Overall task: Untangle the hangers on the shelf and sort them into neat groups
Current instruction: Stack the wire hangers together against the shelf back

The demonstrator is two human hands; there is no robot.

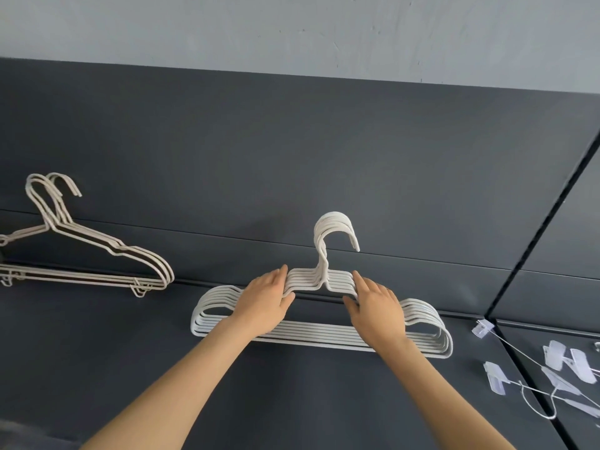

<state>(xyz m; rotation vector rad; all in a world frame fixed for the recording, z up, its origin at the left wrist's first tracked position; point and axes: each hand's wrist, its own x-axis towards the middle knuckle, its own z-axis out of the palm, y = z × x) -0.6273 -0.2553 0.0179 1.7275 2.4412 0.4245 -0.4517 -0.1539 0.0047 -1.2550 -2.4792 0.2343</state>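
A stack of several white hangers (324, 336) lies flat on the dark grey shelf (324, 401) in the middle, hooks aligned and pointing to the back wall. My left hand (264, 303) holds the stack's left shoulder, fingers over the top bars and thumb under them. My right hand (378, 310) holds the right shoulder the same way, beside the neck. At the far left a second group of beige wire hangers (107, 254) leans against the back panel, partly cut off by the frame edge.
Clear plastic clip hangers with thin metal hooks (558, 375) lie in a loose pile at the right, past a seam in the shelf (519, 368). The dark back panel (292, 157) rises behind everything, with a grey wall above it.
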